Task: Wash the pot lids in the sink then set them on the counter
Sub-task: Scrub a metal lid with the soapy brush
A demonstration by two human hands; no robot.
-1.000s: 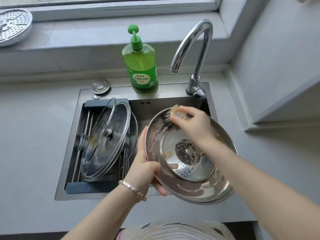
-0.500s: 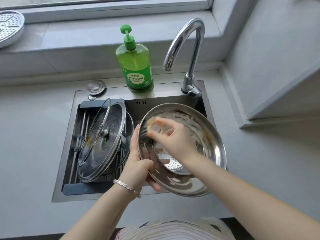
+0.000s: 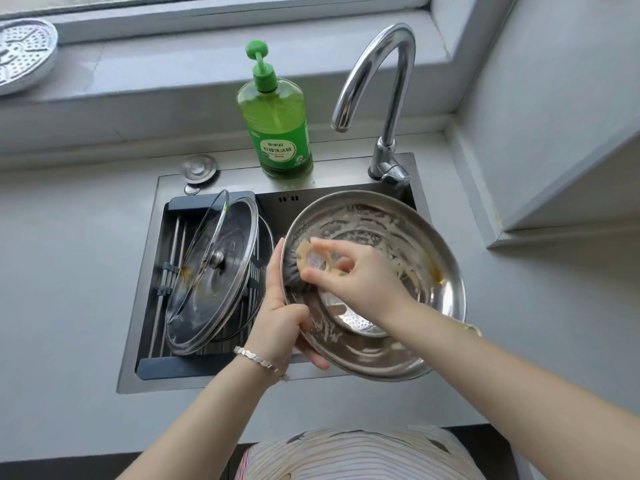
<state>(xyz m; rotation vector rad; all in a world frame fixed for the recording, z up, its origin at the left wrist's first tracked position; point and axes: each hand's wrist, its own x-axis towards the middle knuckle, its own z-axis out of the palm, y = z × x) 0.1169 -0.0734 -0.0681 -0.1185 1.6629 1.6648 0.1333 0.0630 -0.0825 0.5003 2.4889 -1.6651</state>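
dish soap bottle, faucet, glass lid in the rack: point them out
dish soap bottle (image 3: 277,123), head view, green body above the label
faucet (image 3: 394,32), head view, top of the arch
glass lid (image 3: 217,257), head view, its metal knob

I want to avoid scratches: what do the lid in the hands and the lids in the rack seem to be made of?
The held lid looks like polished stainless steel: opaque, silvery and mirror-like. The leaning lids seem to be clear glass with steel rims, as their panels look see-through.
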